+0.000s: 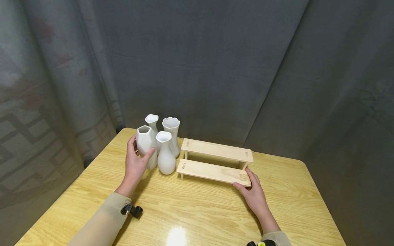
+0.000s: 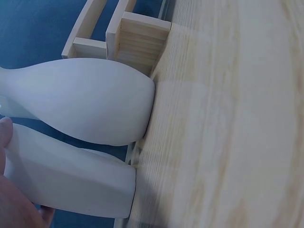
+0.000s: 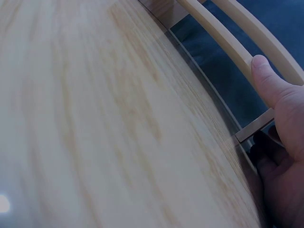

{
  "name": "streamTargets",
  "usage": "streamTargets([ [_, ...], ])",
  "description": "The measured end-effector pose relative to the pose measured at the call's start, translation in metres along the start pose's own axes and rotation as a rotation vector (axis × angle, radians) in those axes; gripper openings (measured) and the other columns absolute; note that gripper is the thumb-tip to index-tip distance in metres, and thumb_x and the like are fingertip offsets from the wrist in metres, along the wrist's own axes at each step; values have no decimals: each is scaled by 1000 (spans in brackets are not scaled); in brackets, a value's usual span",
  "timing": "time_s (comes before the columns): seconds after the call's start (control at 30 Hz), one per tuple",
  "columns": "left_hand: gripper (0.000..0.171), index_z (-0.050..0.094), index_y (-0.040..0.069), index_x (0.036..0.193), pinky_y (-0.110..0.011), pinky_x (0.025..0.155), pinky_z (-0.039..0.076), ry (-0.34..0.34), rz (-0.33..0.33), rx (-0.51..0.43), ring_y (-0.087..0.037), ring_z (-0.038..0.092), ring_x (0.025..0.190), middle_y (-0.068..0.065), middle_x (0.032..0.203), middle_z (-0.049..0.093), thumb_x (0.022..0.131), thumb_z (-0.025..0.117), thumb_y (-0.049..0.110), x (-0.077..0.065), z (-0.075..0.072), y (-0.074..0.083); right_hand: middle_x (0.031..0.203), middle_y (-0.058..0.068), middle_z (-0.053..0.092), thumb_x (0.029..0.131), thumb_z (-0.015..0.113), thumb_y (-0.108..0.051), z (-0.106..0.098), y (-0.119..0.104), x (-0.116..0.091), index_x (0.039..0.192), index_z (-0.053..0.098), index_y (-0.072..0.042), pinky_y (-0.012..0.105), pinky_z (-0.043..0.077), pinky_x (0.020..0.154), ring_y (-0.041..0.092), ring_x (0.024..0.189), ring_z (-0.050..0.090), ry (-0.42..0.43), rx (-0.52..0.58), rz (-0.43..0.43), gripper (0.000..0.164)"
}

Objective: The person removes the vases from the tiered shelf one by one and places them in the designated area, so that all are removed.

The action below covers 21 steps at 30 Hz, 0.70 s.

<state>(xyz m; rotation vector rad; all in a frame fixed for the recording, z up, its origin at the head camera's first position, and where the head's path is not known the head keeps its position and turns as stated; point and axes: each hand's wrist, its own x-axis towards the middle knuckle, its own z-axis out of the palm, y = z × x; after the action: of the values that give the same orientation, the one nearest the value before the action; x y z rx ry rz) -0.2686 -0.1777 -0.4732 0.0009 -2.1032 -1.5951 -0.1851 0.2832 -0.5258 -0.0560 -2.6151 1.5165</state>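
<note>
My left hand [image 1: 134, 165] grips a white faceted vase [image 1: 146, 142] that stands upright, thumb on its right side and fingers round its left. Close by on the right is a round-bellied white vase [image 1: 166, 160]. Behind these two stand a narrow-necked white vase [image 1: 152, 119] and a scallop-rimmed white vase [image 1: 171, 128]. At the right end of a two-step wooden stand [image 1: 212, 171], my right hand [image 1: 256, 196] holds the lower board. Its thumb [image 3: 268, 80] lies against the board's front edge in the right wrist view; the other fingers are partly hidden beside the leg.
The wood-grain table [image 1: 184, 205] carries everything. Grey curtains [image 1: 197, 68] hang right behind its back edge and along both sides. The stand sits just right of the vases, its higher board [image 1: 217, 149] at the back.
</note>
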Motion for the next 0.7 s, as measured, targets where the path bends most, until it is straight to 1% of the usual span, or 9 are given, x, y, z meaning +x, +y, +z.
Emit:
streamTargets([
  [0.13,92,29,9,169,-62,123,39,-3,4,-1,-42,46,149,-23,163,43,98,87,13,0,-1,-1,179,18,22,102,81,-45,1,0,0,177,23,-15,62,34,125,45,160,31,-1,0,4,99],
  [0.23,97,27,9,172,-60,125,36,14,19,3,-43,41,153,-24,165,39,96,88,12,-2,-3,0,179,18,22,102,81,-45,2,-1,1,177,22,-15,61,36,124,45,160,33,-10,4,5,100],
  [0.3,100,26,9,173,-60,126,35,32,49,27,-43,38,155,-25,166,36,96,89,12,-3,-3,2,179,18,21,102,81,-44,1,-1,1,177,22,-15,60,39,123,44,158,35,-15,13,6,100],
  [0.37,101,27,9,173,-61,126,34,55,91,76,-43,35,157,-24,167,33,94,91,14,-5,-4,6,179,18,21,102,81,-44,-2,-2,1,178,21,-16,57,42,120,43,157,38,-21,15,9,101],
  [0.43,102,29,11,173,-65,124,35,80,154,142,-43,33,158,-23,169,32,93,92,16,-6,-3,11,179,18,20,102,81,-43,-5,-2,1,178,20,-17,55,46,117,43,155,41,-25,13,14,101],
  [0.5,100,31,12,172,-68,122,36,104,238,205,-43,33,158,-23,170,32,93,93,16,-8,-4,18,179,18,19,102,81,-44,-9,-3,1,178,18,-17,54,46,117,43,155,40,-29,15,19,102],
  [0.6,97,35,10,170,-71,121,35,125,386,272,-45,34,157,-26,167,35,92,92,13,-11,-4,29,180,21,15,103,80,-44,-15,-7,0,178,13,-14,55,40,123,46,160,32,-33,13,9,105],
  [0.7,91,38,7,167,-69,127,25,103,533,335,-48,31,158,-28,165,38,93,90,12,-12,-1,42,180,24,12,104,78,-44,-22,-13,-3,178,9,-10,63,31,126,51,162,24,-16,-29,-10,107],
])
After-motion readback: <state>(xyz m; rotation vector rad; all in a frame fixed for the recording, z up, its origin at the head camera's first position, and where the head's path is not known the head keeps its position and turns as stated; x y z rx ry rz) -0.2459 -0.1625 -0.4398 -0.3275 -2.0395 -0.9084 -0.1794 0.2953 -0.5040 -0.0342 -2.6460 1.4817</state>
